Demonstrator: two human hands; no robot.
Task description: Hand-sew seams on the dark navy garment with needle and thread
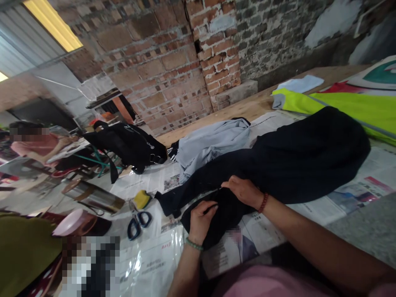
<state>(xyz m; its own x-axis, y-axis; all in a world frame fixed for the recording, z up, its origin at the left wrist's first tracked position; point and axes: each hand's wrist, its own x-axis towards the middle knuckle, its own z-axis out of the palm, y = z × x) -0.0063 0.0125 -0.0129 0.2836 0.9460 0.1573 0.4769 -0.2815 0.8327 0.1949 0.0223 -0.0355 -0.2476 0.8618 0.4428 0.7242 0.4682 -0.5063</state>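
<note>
A dark navy garment (303, 161) lies spread across the table, with a pale strip along an opened edge near its left end. My left hand (201, 220), with a green bead bracelet, is closed on the black fabric at the near side of that edge. Just right of it, my right hand (243, 192), wearing a red bracelet, pinches the garment's edge between thumb and fingers. Its fingertips touch the upper end of the pale strip. Behind the garment rests a crumpled light grey garment (207, 142).
Left of the garment lie blue-handled scissors (139, 225), a yellow sponge-like piece (142, 199), a steel flask (93, 196) and a pink-rimmed cup (74, 222). A black bag (130, 144) sits behind. Neon-yellow cloth (349, 107) and an iron (379, 74) are far right. Another person (40, 142) sits far left.
</note>
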